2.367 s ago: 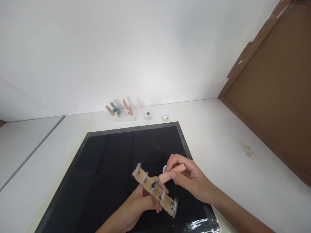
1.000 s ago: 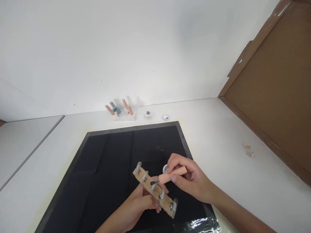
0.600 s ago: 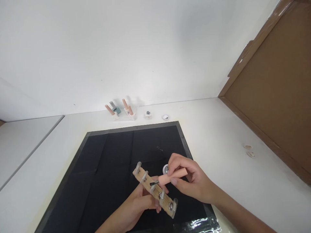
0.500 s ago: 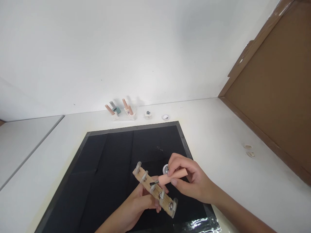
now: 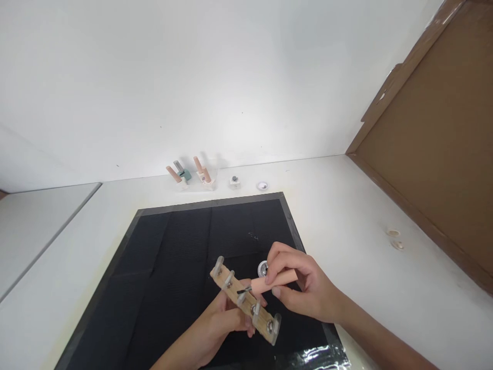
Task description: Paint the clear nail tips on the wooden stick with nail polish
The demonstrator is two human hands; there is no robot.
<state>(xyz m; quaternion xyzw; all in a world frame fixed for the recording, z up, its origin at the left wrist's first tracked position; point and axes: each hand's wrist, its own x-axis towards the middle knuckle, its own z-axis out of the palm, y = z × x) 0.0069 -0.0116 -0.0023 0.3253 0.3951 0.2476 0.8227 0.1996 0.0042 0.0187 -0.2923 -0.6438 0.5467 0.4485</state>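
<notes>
Across the lower middle, my left hand (image 5: 227,318) is wrapped round a wooden strip (image 5: 230,291), holding it slanted above the mat. Several clear false nails (image 5: 276,329) stand along the strip on small metal mounts. My right hand (image 5: 300,282) pinches the peach-coloured handle of a nail polish brush (image 5: 275,280). The dark bristles (image 5: 243,291) lie at the middle nail (image 5: 242,299); whether they press on it I cannot tell. Just behind my right fingers, a small round white dish (image 5: 262,268) with silvery contents is partly hidden.
The black mat (image 5: 173,257) with taped grey edges covers the table's middle. Behind it stand several nail polish bottles (image 5: 184,176), an uncapped bottle (image 5: 234,182) and a small dish (image 5: 262,186). Two small round pieces (image 5: 396,245) lie at right, near a brown cardboard panel (image 5: 431,154).
The brush tip has shifted very slightly at the middle nail. My left hand and the wooden strip look almost still.
</notes>
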